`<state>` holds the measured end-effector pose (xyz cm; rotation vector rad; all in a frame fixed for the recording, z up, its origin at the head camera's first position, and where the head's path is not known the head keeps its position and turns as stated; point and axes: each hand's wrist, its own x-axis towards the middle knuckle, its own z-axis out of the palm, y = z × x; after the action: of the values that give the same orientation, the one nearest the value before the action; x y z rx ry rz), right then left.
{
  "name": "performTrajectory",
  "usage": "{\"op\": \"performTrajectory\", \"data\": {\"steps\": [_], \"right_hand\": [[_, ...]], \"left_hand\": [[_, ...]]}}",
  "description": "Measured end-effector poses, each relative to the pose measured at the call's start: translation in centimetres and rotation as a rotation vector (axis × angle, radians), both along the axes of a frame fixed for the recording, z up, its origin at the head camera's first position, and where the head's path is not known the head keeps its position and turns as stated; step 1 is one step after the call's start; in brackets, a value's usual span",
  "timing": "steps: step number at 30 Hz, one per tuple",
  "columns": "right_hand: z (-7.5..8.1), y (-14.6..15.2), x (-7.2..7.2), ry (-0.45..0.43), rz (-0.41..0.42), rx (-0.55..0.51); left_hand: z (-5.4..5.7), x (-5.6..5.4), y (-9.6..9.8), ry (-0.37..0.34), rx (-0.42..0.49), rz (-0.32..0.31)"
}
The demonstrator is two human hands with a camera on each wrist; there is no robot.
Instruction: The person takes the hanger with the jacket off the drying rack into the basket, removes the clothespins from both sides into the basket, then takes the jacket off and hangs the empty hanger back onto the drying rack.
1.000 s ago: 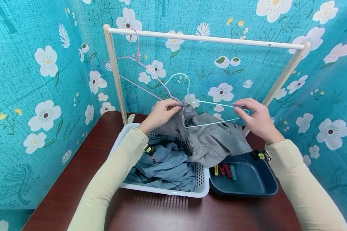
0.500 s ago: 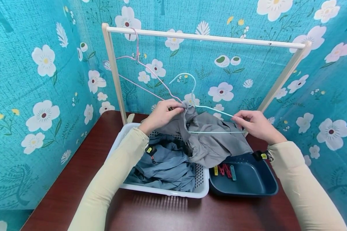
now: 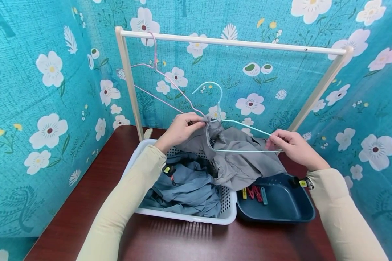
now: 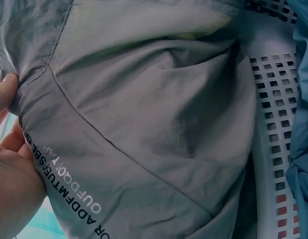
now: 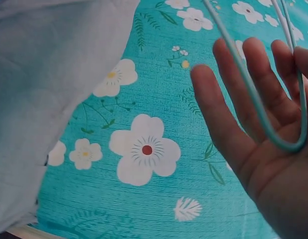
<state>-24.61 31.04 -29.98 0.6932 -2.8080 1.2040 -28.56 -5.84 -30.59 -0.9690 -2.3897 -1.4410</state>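
Observation:
My left hand (image 3: 182, 129) pinches the edge of a grey garment (image 3: 245, 165), whose exact kind is unclear in its folds. Printed lettering and a stitched seam show on the cloth (image 4: 129, 109) in the left wrist view. At the right, my right hand (image 3: 289, 146) holds one end of a light blue clothes hanger (image 3: 245, 125). That rounded end crosses the palm in the right wrist view, with the thumb against the wire (image 5: 253, 94). The hanger's hook points up, and its other end is hidden in the garment's opening beside my left hand.
A white basket (image 3: 230, 206) holds blue-grey clothing (image 3: 186, 190), with the garment draped across its right rim. Beside it, a dark blue tub (image 3: 285, 203) contains several clothes pegs (image 3: 254, 192). Behind stands a wooden rack (image 3: 235, 41) with a pink hanger (image 3: 155, 54) on its bar.
The right hand has shifted down and slightly right, lowering the hanger's right end. The hook has moved a little to the right. My left hand stays almost in place on the garment.

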Motion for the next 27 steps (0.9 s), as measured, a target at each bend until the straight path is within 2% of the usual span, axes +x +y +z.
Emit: {"op": "performTrajectory", "data": {"steps": [7,12,18,27], "right_hand": [[-0.8,0.8,0.5,-0.077,0.064,-0.217],[-1.2,1.7,0.8,-0.059,0.055,-0.293],[-1.7,2.5,1.4,0.012,0.043,-0.301],[-2.0,3.5,1.9,0.024,-0.023,-0.325]], "left_hand": [[-0.1,-0.2,-0.3,-0.002,0.02,-0.004],[-0.2,-0.3,-0.7,-0.007,0.012,0.021],[-0.6,-0.3,-1.2,-0.023,0.015,0.054],[-1.7,-0.3,-2.4,-0.06,-0.019,0.094]]}}
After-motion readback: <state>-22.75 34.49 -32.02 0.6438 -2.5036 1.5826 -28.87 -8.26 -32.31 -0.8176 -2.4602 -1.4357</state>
